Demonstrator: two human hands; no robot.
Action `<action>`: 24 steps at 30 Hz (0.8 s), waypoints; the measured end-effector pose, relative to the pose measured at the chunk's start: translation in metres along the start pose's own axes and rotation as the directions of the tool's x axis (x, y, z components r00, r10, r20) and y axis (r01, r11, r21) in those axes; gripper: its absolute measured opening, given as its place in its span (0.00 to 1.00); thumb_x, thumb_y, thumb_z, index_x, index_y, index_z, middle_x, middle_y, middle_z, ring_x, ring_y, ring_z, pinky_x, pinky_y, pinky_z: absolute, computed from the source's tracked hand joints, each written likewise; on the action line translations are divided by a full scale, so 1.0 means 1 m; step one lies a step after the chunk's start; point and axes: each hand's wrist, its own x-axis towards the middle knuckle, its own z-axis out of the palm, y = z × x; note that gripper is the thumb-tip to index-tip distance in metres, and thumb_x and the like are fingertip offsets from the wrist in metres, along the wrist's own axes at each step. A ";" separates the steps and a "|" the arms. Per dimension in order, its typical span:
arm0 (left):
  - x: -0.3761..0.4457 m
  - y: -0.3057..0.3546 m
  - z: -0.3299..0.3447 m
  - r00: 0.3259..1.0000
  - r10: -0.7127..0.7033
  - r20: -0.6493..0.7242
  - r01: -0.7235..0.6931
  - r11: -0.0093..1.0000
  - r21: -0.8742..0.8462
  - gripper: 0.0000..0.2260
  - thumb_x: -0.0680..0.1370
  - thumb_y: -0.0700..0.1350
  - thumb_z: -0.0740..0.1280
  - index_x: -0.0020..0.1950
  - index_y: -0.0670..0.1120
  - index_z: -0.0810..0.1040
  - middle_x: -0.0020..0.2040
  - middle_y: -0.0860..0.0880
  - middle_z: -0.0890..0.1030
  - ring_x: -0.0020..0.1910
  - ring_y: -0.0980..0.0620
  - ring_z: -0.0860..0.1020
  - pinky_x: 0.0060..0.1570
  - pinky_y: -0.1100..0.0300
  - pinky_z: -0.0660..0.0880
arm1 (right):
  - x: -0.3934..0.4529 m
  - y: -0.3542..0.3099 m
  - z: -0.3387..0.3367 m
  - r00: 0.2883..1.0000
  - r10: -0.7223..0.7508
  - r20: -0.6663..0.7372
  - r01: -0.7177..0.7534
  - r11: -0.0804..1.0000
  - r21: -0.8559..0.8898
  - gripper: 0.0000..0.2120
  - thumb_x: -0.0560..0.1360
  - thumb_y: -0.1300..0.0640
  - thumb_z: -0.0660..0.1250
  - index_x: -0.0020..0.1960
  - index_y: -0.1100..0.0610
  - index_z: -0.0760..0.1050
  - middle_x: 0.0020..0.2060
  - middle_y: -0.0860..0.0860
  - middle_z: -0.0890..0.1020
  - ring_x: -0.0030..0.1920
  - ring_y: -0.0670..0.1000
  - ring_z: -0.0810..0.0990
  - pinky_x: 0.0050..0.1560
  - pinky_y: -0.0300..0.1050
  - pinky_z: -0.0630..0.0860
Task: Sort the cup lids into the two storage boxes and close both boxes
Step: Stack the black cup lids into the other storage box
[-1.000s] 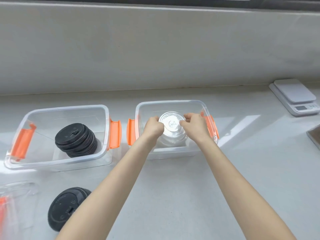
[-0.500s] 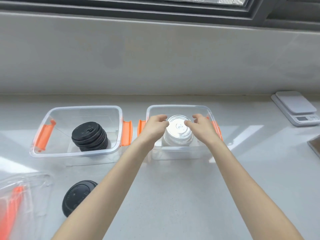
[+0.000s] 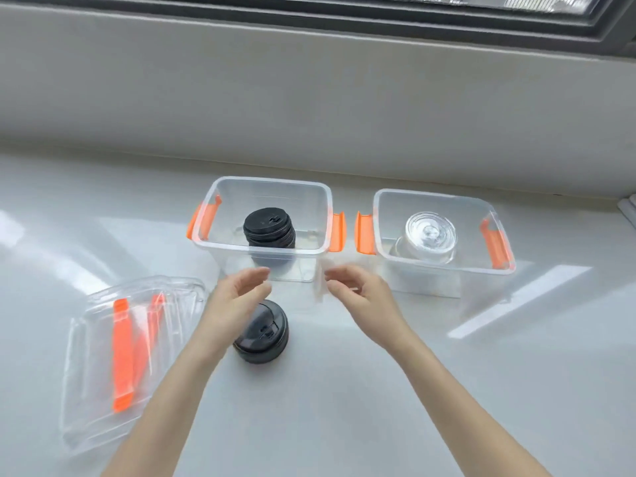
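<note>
Cup lids sit in three places: two stacks boxed, one stack loose on the counter.

Your left hand (image 3: 237, 297) and right hand (image 3: 361, 297) both hover with fingers loosely spread and hold nothing, palms facing each other above the loose stack of black lids (image 3: 263, 333), which rests on the white counter (image 3: 447, 390) in front of the boxes. You have two clear storage boxes with orange latches, both uncovered: the left box (image 3: 261, 251) holds one stack of black lids (image 3: 270, 227), and the right box (image 3: 444, 266) holds one stack of clear lids (image 3: 430, 237). The count within each stack cannot be told. The box covers (image 3: 103, 356) lie piled at your left, clear with orange strips; they look like two.
</note>
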 end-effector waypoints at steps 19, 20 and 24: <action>-0.013 -0.081 -0.011 0.937 -0.348 0.001 0.344 0.927 -0.149 0.18 0.76 0.42 0.64 0.65 0.41 0.71 0.56 0.47 0.77 0.52 0.51 0.74 0.51 0.59 0.68 | 0.003 0.030 0.106 0.903 0.420 0.091 -0.429 0.883 0.190 0.15 0.75 0.56 0.63 0.61 0.58 0.72 0.57 0.54 0.79 0.52 0.50 0.77 0.45 0.37 0.71; -0.017 -0.078 -0.013 0.945 -0.327 0.003 0.323 0.932 -0.162 0.17 0.76 0.43 0.64 0.65 0.42 0.71 0.56 0.47 0.78 0.53 0.51 0.74 0.51 0.59 0.68 | 0.001 0.028 0.104 0.913 0.400 0.081 -0.408 0.893 0.190 0.16 0.74 0.55 0.64 0.61 0.58 0.73 0.57 0.54 0.80 0.54 0.50 0.78 0.46 0.38 0.71; -0.029 -0.047 -0.028 0.984 -0.174 -0.025 0.166 0.967 -0.194 0.16 0.76 0.46 0.65 0.63 0.47 0.73 0.57 0.50 0.78 0.56 0.54 0.74 0.48 0.63 0.70 | 0.000 -0.001 0.087 0.963 0.268 0.043 -0.270 0.936 0.227 0.16 0.73 0.52 0.67 0.59 0.55 0.76 0.54 0.51 0.82 0.52 0.45 0.79 0.45 0.33 0.73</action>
